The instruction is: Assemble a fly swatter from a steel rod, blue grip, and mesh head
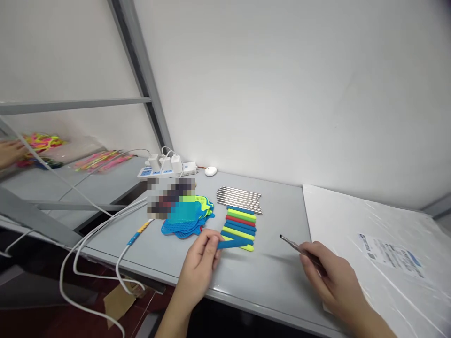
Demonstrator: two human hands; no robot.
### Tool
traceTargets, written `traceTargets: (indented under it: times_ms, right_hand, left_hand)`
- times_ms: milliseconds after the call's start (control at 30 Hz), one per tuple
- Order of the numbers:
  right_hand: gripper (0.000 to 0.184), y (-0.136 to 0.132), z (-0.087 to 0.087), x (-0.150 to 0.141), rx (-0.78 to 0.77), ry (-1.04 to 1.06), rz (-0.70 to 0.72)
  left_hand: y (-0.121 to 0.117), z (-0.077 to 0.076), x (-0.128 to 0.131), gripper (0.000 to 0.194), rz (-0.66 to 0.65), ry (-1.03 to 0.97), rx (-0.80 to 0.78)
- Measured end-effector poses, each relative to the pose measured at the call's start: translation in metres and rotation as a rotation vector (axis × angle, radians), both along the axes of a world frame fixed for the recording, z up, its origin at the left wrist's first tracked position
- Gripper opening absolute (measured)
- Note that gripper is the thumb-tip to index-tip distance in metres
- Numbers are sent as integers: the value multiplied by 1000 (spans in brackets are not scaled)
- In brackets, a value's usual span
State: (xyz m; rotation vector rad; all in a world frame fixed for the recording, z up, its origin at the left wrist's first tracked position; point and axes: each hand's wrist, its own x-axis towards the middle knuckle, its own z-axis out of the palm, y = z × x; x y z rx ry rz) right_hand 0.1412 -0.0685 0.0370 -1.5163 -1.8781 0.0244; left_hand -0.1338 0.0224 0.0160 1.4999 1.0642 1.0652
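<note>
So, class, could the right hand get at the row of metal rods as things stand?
Probably yes: only tabletop shows between the right hand and the metal rods, though its fingers hold a metal stick.

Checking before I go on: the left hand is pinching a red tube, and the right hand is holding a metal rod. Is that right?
Not quite: the left hand pinches a blue tube, not a red one, as the head view shows. The right hand does hold a metal rod.
</note>
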Motion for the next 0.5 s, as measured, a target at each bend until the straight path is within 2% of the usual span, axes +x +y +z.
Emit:
traceTargets:
  times_ms: [67, 100, 200, 267, 367, 500]
  right_hand:
    - [3, -4, -6, -3, 144, 150, -113]
    - [10, -4, -8, -4, 239, 254, -156]
    - [25, -2, -10, -1, 512, 586, -155]
    - [28, -2, -11, 4, 596, 702, -136]
    - [38, -7, -13, 10, 487, 769, -213]
    - [35, -12, -13, 9, 231, 947, -304]
  left_hand:
    - [-5, 2, 16, 32, 30, -126, -85]
    - [-8, 3, 25, 32, 9, -135, -117]
    - [-16, 10, 48, 34, -154, -26, -130]
    - [-19, 15, 56, 33, -252, 96, -67]
    - [-21, 16, 56, 33, -317, 246, 11]
    - [-19, 10, 51, 36, -212, 211, -12]
